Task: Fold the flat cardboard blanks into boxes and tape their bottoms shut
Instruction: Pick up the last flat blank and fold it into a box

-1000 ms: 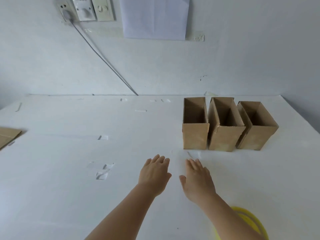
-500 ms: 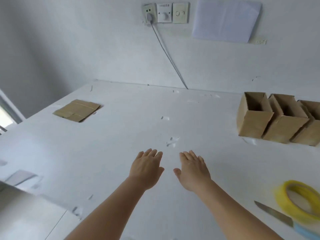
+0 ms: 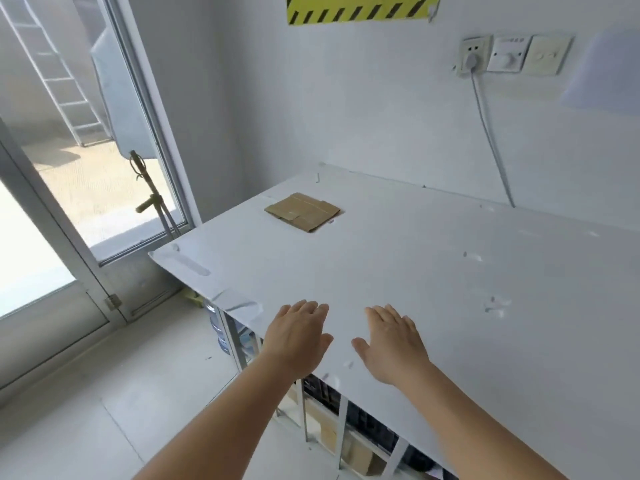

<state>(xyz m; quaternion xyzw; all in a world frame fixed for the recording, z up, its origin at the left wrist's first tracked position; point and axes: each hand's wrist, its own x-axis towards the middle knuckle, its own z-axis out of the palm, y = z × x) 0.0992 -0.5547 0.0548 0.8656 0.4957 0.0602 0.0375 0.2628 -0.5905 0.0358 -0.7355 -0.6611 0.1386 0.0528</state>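
While the flat cardboard blanks (image 3: 302, 211) lie stacked far across the counter (image 3: 433, 271), well beyond both hands, the left hand (image 3: 298, 336) and right hand (image 3: 391, 341) hover spread and empty, likely poised to fetch one.

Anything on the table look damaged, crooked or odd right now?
Nothing serious. The flat cardboard blanks lie skewed to the table edges near the far left corner, and small tape scraps litter the surface. Left hand and right hand are open and hold nothing.
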